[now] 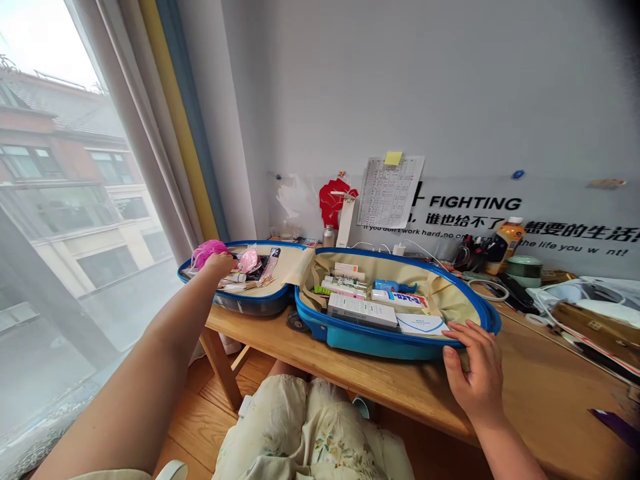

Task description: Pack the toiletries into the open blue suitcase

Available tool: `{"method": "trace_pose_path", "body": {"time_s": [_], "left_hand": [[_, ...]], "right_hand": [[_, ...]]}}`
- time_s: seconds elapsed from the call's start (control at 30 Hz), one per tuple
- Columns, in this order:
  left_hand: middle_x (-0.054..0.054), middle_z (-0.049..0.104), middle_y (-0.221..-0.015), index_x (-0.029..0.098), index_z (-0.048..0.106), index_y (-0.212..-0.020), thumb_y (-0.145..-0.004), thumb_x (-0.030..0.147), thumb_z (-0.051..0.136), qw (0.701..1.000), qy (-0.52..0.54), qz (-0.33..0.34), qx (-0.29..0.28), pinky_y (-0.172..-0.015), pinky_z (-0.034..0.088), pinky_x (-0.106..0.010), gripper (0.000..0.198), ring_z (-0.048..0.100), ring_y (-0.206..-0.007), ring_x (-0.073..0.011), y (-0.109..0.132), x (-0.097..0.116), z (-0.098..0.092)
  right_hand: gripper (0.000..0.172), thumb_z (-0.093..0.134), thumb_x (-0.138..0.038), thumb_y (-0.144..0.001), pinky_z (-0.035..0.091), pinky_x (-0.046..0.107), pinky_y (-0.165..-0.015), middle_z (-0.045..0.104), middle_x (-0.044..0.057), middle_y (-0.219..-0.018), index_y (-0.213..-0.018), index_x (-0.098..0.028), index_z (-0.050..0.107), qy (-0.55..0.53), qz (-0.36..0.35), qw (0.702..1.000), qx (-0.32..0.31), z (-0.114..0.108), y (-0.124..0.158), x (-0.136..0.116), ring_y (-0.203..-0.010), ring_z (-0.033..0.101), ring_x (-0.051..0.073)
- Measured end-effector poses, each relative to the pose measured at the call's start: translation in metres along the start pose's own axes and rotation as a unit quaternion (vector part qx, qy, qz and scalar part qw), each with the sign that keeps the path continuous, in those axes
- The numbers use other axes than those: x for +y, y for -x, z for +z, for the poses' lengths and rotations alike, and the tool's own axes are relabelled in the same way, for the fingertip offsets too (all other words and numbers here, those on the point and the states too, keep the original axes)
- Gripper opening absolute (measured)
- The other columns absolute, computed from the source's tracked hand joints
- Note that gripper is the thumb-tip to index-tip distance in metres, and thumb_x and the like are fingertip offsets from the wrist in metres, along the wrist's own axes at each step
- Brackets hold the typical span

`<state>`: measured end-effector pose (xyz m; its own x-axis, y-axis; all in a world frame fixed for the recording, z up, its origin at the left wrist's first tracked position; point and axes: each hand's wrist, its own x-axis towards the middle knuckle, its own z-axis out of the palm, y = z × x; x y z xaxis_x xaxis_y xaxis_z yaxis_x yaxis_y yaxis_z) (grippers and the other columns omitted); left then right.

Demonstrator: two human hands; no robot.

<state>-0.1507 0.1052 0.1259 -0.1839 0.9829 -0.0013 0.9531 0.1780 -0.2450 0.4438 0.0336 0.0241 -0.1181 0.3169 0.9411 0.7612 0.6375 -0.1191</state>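
A blue suitcase point(350, 333) lies open on the wooden desk point(540, 400). Its right half holds several white boxes point(363, 310) and tubes. Its left half point(250, 303) holds small toiletries and a pink mesh puff point(207, 250). My left hand point(220, 265) reaches into the left half, fingers curled next to the pink puff; what it holds is hidden. My right hand point(473, 367) rests on the front right rim of the suitcase, fingers curled over the edge.
A big window with curtains point(165, 133) fills the left. At the back of the desk stand an orange bottle point(507, 240), a green jar point(524, 268), cables and a small silver bottle point(329, 235). Papers and a bag lie at the right. Floral fabric covers my lap.
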Motion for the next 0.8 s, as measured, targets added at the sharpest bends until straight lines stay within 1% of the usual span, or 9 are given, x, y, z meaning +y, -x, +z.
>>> {"method": "trace_pose_path", "body": {"time_s": [0.13,0.3,0.4,0.47,0.57,0.67,0.73,0.77,0.8], "left_hand": [[-0.018,0.069,-0.121,0.019,0.071,-0.103,-0.078,0.028,0.064,1.000,-0.008,0.006,0.004,-0.099,0.044,-0.042,0.028,0.059,-0.120,-0.0330,0.004,0.002,-0.002],[-0.018,0.070,-0.114,0.018,0.063,-0.118,-0.081,0.031,0.058,1.000,0.000,-0.011,0.026,-0.094,0.048,-0.039,0.040,0.064,-0.113,-0.0313,0.017,0.006,-0.004],[-0.018,0.070,-0.110,0.016,0.056,-0.126,-0.089,0.030,0.045,0.998,0.021,-0.013,0.057,-0.090,0.050,-0.040,0.041,0.067,-0.106,-0.0309,0.024,0.015,-0.015],[-0.018,0.069,-0.114,0.014,0.051,-0.131,-0.094,0.029,0.035,0.995,0.039,0.000,0.088,-0.091,0.050,-0.040,0.043,0.066,-0.108,-0.0299,0.025,0.027,-0.029],[-0.016,0.062,-0.129,0.015,0.044,-0.137,-0.099,0.030,0.027,0.987,0.068,0.048,0.137,-0.096,0.048,-0.037,0.045,0.062,-0.117,-0.0266,0.023,0.060,-0.059],[-0.009,0.055,-0.140,0.022,0.042,-0.139,-0.100,0.034,0.029,0.974,0.090,0.130,0.161,-0.099,0.046,-0.031,0.043,0.057,-0.123,-0.0221,0.022,0.110,-0.088],[-0.003,0.056,-0.139,0.028,0.044,-0.139,-0.100,0.037,0.034,0.963,0.095,0.196,0.155,-0.099,0.045,-0.027,0.041,0.057,-0.123,-0.0190,0.024,0.151,-0.100],[-0.003,0.057,-0.138,0.029,0.046,-0.137,-0.100,0.037,0.036,0.955,0.096,0.239,0.145,-0.099,0.045,-0.027,0.040,0.057,-0.123,-0.0189,0.025,0.171,-0.103],[-0.005,0.058,-0.137,0.027,0.048,-0.137,-0.100,0.036,0.038,0.943,0.094,0.294,0.120,-0.099,0.045,-0.029,0.040,0.058,-0.122,-0.0206,0.027,0.191,-0.104]], "right_hand": [[0.020,0.048,-0.034,-0.093,0.039,0.053,-0.104,0.067,0.010,-0.106,-0.104,-0.021,0.060,0.004,-0.005,1.000,0.002,0.001,0.000,0.000,-0.117,0.057,0.030],[0.021,0.048,-0.034,-0.093,0.038,0.052,-0.105,0.067,0.010,-0.108,-0.104,-0.022,0.061,0.001,0.005,1.000,0.001,0.000,-0.001,-0.001,-0.117,0.057,0.030],[0.020,0.048,-0.033,-0.093,0.038,0.052,-0.105,0.067,0.010,-0.107,-0.103,-0.022,0.061,0.000,0.004,1.000,-0.001,0.000,-0.001,-0.001,-0.117,0.057,0.029],[0.019,0.048,-0.033,-0.093,0.038,0.051,-0.104,0.067,0.010,-0.106,-0.102,-0.022,0.060,0.001,0.002,1.000,0.000,0.000,-0.001,-0.001,-0.117,0.057,0.029],[0.019,0.048,-0.033,-0.093,0.039,0.051,-0.103,0.067,0.010,-0.106,-0.102,-0.022,0.060,-0.002,0.002,1.000,0.004,0.000,-0.001,-0.002,-0.116,0.057,0.029],[0.019,0.047,-0.034,-0.093,0.039,0.051,-0.103,0.067,0.010,-0.105,-0.101,-0.022,0.060,-0.004,0.003,1.000,0.009,0.001,-0.002,-0.003,-0.115,0.057,0.029],[0.020,0.046,-0.035,-0.094,0.039,0.051,-0.103,0.067,0.010,-0.105,-0.100,-0.022,0.061,-0.002,0.005,1.000,0.008,0.000,-0.003,-0.003,-0.114,0.058,0.029],[0.020,0.046,-0.035,-0.094,0.038,0.051,-0.103,0.067,0.010,-0.105,-0.100,-0.022,0.061,-0.001,0.007,1.000,0.005,0.000,-0.003,-0.003,-0.114,0.058,0.029],[0.020,0.046,-0.035,-0.094,0.038,0.051,-0.103,0.067,0.010,-0.105,-0.100,-0.022,0.061,0.000,0.008,1.000,0.003,0.000,-0.003,-0.003,-0.114,0.058,0.029]]}}
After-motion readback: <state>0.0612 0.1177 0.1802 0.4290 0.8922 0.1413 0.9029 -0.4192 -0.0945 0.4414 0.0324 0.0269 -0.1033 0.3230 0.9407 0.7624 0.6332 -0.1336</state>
